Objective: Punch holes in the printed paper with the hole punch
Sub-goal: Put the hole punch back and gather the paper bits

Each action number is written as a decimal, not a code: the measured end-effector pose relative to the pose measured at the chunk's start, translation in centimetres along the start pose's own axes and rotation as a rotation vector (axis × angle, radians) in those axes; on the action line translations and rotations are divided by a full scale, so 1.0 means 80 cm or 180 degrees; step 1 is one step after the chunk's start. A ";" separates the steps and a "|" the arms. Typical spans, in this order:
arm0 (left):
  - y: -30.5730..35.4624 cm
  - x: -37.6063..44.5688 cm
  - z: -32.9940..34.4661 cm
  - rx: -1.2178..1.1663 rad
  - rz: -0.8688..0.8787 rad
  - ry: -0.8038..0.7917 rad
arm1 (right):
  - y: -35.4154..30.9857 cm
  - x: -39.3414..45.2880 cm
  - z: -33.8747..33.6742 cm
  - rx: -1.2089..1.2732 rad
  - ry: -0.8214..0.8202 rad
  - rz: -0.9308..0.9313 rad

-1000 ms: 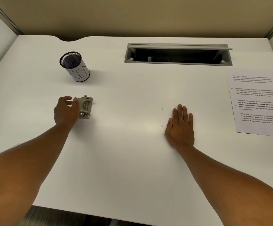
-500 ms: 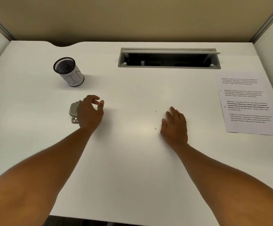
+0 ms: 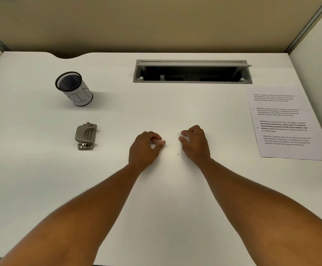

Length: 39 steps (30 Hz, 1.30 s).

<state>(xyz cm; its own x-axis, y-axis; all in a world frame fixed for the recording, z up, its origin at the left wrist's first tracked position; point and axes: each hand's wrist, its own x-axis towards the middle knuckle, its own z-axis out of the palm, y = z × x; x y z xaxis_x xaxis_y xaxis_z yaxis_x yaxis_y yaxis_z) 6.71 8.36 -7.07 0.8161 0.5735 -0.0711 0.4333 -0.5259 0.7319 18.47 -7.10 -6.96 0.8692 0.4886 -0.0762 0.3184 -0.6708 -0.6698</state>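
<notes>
I see left hand (image 3: 145, 146) fingers curled, empty | right hand (image 3: 194, 144) curled, empty, near paper dots (image 3: 178, 154) | hole punch (image 3: 86, 135) left on desk (image 3: 41, 179) | printed paper (image 3: 285, 125) far right, flat

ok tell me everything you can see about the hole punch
The hole punch is a small two-hole type in a dull grey-bronze, metallic-looking finish. A rounded handle covers its top, with a lengthwise slot showing brighter metal strips. Silvery fittings with small round studs stick out at its near and far ends. It lies flat on the white desk, long axis running roughly away from the viewer, near-side of the mesh cup. No paper is in it and neither hand touches it; the left hand is off to its right.
</notes>
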 end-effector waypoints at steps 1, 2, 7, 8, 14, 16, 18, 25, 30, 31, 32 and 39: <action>0.003 -0.003 0.005 -0.0006 0.0022 -0.0055 | -0.002 0.003 -0.001 0.0060 -0.0017 0.0070; 0.006 -0.006 0.009 -0.0011 0.0045 -0.0095 | -0.004 0.006 -0.002 0.0101 -0.0030 0.0118; 0.014 -0.014 0.021 0.0003 0.0136 -0.0244 | -0.012 0.016 -0.003 0.0106 -0.0077 0.0204; 0.014 -0.015 0.021 0.0010 0.0136 -0.0254 | -0.012 0.017 -0.003 0.0076 -0.0089 0.0207; 0.013 -0.018 0.024 0.0033 0.0203 -0.0304 | -0.016 0.023 -0.002 -0.0108 -0.0137 0.0235; 0.013 -0.020 0.025 0.0068 0.0241 -0.0310 | -0.019 0.025 -0.001 -0.0198 -0.0179 0.0283; 0.013 -0.023 0.026 0.0107 0.0272 -0.0306 | -0.022 0.027 -0.001 -0.0339 -0.0223 0.0248; 0.020 -0.027 0.031 0.0131 0.0296 -0.0347 | -0.037 0.028 0.000 -0.0861 -0.0392 0.0140; 0.026 -0.033 0.034 0.0308 0.0301 -0.0387 | -0.041 0.028 0.000 -0.1104 -0.0536 0.0114; 0.027 -0.033 0.034 0.0333 0.0292 -0.0377 | -0.041 0.028 -0.001 -0.1125 -0.0563 0.0110; 0.028 -0.034 0.035 0.0350 0.0279 -0.0361 | -0.041 0.028 -0.001 -0.1144 -0.0586 0.0109; 0.039 -0.035 0.037 0.0357 0.0142 -0.0251 | -0.037 0.020 -0.006 -0.1369 -0.0672 -0.0010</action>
<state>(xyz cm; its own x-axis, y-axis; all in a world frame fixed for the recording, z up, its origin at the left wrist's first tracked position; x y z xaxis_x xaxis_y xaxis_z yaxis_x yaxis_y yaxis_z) 6.89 3.31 -6.60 0.8611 0.4991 -0.0965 0.4324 -0.6192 0.6555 19.13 -4.59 -4.75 0.7862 0.5638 -0.2529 0.4874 -0.8174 -0.3071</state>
